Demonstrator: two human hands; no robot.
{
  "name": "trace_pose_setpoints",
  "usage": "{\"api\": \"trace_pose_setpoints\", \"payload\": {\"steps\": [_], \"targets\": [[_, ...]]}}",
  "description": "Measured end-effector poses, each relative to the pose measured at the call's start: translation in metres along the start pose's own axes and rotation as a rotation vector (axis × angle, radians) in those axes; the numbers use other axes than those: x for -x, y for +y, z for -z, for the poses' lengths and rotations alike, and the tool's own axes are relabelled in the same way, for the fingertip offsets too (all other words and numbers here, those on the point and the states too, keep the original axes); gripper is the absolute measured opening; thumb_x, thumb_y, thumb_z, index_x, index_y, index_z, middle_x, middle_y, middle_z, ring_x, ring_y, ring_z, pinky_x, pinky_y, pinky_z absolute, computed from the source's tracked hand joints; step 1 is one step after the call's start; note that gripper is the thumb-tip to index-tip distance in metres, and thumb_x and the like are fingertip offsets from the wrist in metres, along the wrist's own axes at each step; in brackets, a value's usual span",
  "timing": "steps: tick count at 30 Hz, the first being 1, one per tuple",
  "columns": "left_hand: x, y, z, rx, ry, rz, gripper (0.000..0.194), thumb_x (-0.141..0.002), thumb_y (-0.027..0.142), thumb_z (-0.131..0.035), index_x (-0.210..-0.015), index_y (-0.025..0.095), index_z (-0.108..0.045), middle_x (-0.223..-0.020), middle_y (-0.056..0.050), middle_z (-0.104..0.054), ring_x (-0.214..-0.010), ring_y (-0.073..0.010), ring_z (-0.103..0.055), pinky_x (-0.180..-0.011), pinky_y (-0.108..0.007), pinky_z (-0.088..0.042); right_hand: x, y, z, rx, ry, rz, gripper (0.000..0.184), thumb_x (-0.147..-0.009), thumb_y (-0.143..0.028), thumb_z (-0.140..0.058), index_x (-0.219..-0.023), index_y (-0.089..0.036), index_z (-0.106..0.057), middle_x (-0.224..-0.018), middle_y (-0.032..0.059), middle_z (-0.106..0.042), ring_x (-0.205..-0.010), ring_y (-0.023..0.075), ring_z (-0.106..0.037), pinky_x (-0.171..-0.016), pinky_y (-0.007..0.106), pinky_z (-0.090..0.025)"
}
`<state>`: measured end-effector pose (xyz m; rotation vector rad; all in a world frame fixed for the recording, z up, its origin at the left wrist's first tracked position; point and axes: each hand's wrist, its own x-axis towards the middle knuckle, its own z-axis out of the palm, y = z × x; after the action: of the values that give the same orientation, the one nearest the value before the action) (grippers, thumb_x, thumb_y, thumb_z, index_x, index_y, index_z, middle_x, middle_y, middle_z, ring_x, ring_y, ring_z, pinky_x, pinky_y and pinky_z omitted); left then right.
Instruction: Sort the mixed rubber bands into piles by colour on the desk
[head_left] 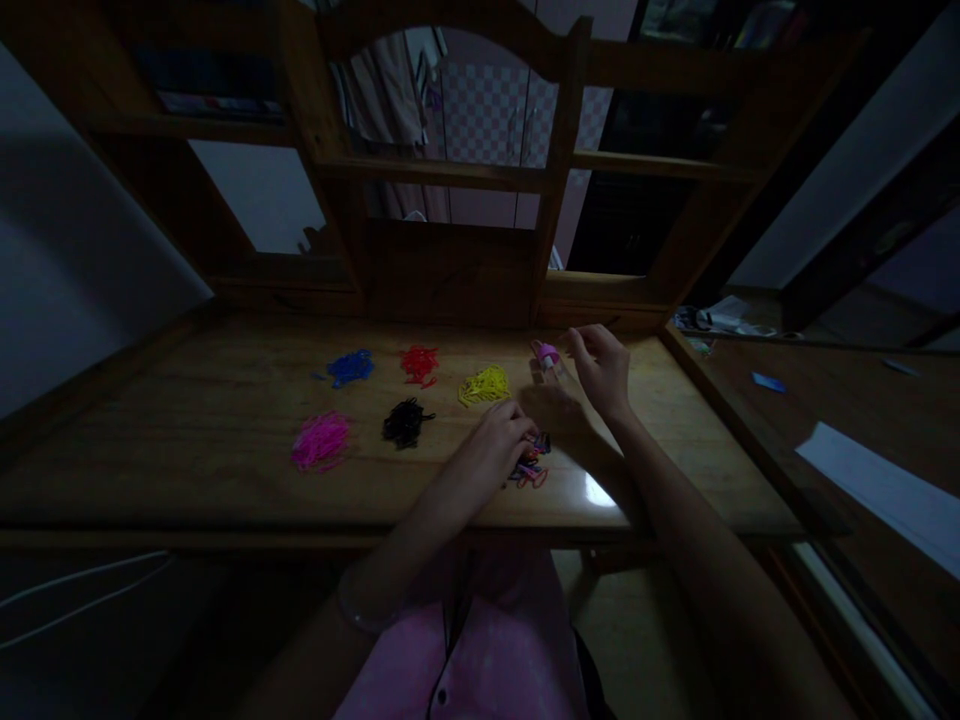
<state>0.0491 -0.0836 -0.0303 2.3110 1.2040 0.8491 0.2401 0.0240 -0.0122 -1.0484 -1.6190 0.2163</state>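
My left hand [495, 440] reaches over a small mixed pile of coloured loops [531, 473], its fingers curled down onto them. The loops look like rubber bands or paper clips; I cannot tell which. What the left fingertips hold is hidden. Raised above the table on the right is my right hand [602, 370], thumb and forefinger brought together; anything between them is too small to make out. Just left of it lies a small clear bottle with a pink cap [548, 354]. A yellow pile [484, 386] of similar pieces lies beyond my left hand.
Further left are separate piles: red [419, 365], blue [349, 368], black [405, 423] and pink [321, 441]. A wooden shelf frame [450, 270] rises along the back of the table. White paper [885, 485] lies on the surface at right.
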Motion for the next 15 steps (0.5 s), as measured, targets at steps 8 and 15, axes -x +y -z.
{"api": "trace_pose_setpoints", "payload": {"steps": [8,15], "targets": [[-0.004,-0.007,-0.003,-0.058,-0.064,-0.029,0.015,-0.089,0.012,-0.055,-0.088,0.017,-0.069,-0.095,-0.006,-0.060,-0.095,-0.0200,-0.057,-0.087,-0.034,-0.046,-0.001,-0.003,0.002,0.064,-0.008,0.053,0.030,-0.096,-0.040,-0.049,-0.081,-0.021,-0.066,-0.081,0.0045,-0.063,-0.073,0.0157,-0.059,-0.066,0.029,-0.047],[-0.004,-0.003,0.010,0.042,-0.029,0.021,0.012,-0.090,0.017,-0.055,-0.085,0.019,-0.065,-0.094,-0.004,-0.062,-0.094,-0.0192,-0.059,-0.087,-0.033,-0.046,0.000,-0.001,0.002,0.070,-0.003,0.054,0.035,-0.097,-0.046,-0.047,-0.081,-0.021,-0.066,-0.083,0.0049,-0.063,-0.073,0.0165,-0.059,-0.065,0.028,-0.049]]}}
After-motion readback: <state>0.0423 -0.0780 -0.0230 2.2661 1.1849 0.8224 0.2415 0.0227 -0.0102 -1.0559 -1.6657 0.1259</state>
